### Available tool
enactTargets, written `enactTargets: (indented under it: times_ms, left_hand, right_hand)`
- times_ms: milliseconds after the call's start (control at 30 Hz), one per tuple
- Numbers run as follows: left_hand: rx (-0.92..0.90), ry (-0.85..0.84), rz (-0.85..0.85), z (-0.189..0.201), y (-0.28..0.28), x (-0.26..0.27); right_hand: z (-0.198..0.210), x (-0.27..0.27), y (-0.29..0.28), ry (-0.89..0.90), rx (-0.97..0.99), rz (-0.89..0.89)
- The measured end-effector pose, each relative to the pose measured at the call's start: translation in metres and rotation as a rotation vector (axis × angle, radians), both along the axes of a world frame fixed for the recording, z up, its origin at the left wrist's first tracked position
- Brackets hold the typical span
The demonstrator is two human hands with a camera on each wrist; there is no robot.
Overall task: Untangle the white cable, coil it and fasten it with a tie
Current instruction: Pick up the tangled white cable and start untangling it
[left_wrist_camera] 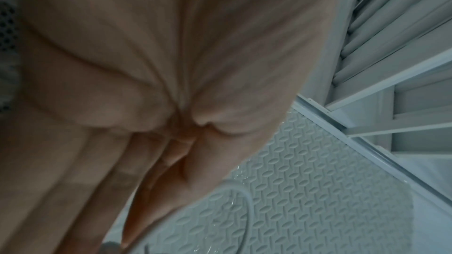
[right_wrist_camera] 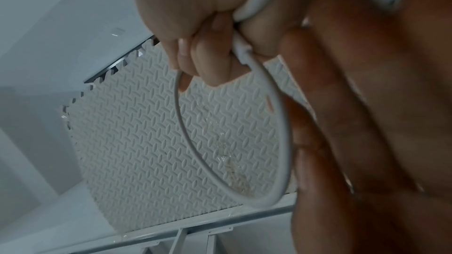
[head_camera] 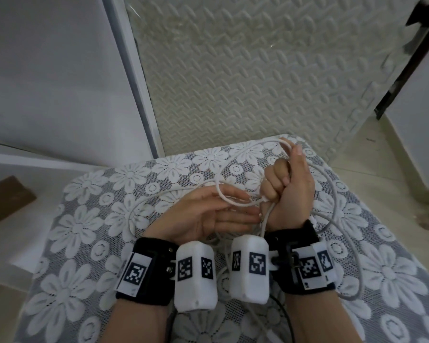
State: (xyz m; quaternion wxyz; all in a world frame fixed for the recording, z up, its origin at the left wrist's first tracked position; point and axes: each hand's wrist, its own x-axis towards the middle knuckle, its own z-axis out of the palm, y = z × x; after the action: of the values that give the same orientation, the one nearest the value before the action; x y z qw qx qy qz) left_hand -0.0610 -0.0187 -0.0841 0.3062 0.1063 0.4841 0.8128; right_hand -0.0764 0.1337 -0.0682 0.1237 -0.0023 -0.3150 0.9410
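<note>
The white cable (head_camera: 331, 194) lies in loose loops on the lace-covered table (head_camera: 84, 226). My right hand (head_camera: 286, 184) is a fist around a bundle of its strands, with the thumb up and one strand running past the thumb tip. In the right wrist view the fist (right_wrist_camera: 195, 26) grips the cable (right_wrist_camera: 285, 142), which hangs out in one round loop. My left hand (head_camera: 208, 214) lies palm up just left of the fist, fingers straight, and a small cable loop rests across its fingers. The left wrist view shows the flat palm (left_wrist_camera: 146, 65) and a bit of cable (left_wrist_camera: 248, 200). No tie is in view.
Beyond the table's far edge is a textured foam floor mat (head_camera: 258, 70). A white panel and frame (head_camera: 60, 70) stand at the left, with a brown block (head_camera: 8, 199) on the floor below. A dark furniture leg (head_camera: 406, 65) slants at the upper right.
</note>
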Motion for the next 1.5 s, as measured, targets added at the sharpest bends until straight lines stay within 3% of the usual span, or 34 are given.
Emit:
enactTargets:
  times_ms: [200, 333, 600, 767, 1033, 1300, 1500]
  left_hand:
    - [-0.02, -0.117, -0.091, -0.002, 0.007, -0.002]
    - [-0.043, -0.101, -0.12, -0.003, 0.008, -0.001]
    - [-0.064, -0.148, -0.16, 0.003, 0.013, 0.0]
    - [0.039, -0.128, -0.124, 0.004, 0.008, 0.001]
    - [0.047, -0.047, 0.033, 0.004, -0.027, -0.003]
    - [-0.303, 0.184, 0.139, 0.005, -0.048, -0.001]
    - [-0.377, 0.351, 0.454, 0.004, -0.049, -0.008]
  right_hand:
    - [0.003, 0.0, -0.001, 0.011, 0.019, -0.055]
    - [0.003, 0.001, -0.003, 0.011, 0.048, -0.043]
    - [0.0, -0.001, -0.003, -0.007, 0.028, 0.104]
    - [0.0, -0.003, 0.002, 0.007, -0.081, 0.156]
    - [-0.004, -0.008, 0.02, 0.022, -0.163, 0.158]
    - [-0.005, -0.009, 0.017, -0.003, -0.116, 0.131]
    - [-0.004, -0.008, 0.011, -0.016, -0.083, 0.139]
